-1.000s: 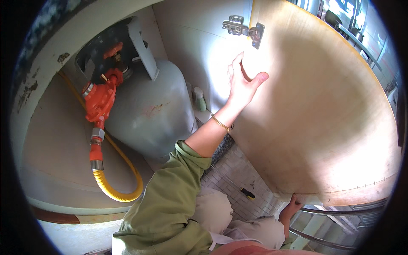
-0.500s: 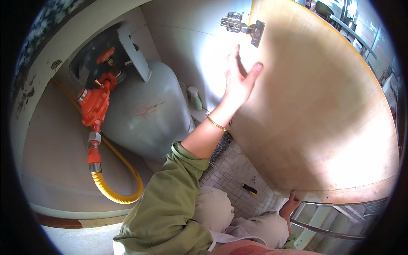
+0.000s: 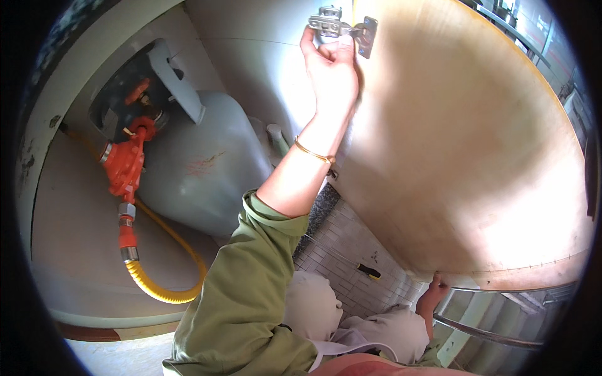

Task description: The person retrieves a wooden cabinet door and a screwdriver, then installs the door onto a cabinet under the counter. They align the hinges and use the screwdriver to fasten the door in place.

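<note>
My left hand (image 3: 333, 78) reaches up to a metal cabinet hinge (image 3: 328, 26) on the edge of the pale wooden door (image 3: 464, 144). Its thumb and fingers close round the hinge's arm, whose flat plate lies against the door. Low on the right, my right hand (image 3: 434, 290) grips the bottom edge of the door, with part of its fingers hidden behind it. Left of my raised forearm stands a grey gas cylinder (image 3: 200, 163) inside the cabinet. An orange regulator (image 3: 125, 166) and a yellow corrugated hose (image 3: 157, 289) hang from its valve.
A screwdriver (image 3: 369, 271) with a black and yellow handle lies on the tiled floor (image 3: 342, 250) below the door. Behind the cylinder stands a small pale bottle (image 3: 276, 136). Metal rails (image 3: 489, 336) run at the lower right. The cabinet frame (image 3: 81, 81) borders the left side.
My left hand has risen from below the hinge and closed on it, where its fingers were spread before. My right hand stays at the door's bottom edge. The view has shifted slightly.
</note>
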Tool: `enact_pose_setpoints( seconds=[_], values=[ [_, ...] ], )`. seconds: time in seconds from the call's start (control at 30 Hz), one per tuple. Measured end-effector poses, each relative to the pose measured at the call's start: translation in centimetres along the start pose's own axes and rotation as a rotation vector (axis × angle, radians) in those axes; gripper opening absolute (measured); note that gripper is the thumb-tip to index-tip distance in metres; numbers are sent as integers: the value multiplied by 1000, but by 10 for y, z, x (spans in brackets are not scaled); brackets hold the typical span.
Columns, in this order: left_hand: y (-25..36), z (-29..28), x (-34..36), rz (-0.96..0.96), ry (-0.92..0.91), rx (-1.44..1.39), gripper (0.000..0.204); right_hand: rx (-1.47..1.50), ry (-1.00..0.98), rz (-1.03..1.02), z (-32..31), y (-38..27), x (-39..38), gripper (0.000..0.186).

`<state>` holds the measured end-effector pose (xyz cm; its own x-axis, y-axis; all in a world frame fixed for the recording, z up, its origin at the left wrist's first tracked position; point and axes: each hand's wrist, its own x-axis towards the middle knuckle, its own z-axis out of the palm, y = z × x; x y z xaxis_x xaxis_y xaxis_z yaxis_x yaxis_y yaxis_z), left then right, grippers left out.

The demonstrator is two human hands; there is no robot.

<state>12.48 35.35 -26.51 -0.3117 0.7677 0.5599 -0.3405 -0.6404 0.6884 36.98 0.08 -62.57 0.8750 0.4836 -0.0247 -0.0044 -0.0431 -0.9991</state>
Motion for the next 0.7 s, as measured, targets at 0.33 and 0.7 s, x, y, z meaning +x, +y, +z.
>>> enact_pose_setpoints(
  seconds=[0.33,0.7],
  values=[
    [10,-7,15,-1,-138,85,74,54,34,-9,-7,22,2,38],
    [9,-12,19,57,-171,132,73,-32,21,26,4,-15,-16,44]
  ],
)
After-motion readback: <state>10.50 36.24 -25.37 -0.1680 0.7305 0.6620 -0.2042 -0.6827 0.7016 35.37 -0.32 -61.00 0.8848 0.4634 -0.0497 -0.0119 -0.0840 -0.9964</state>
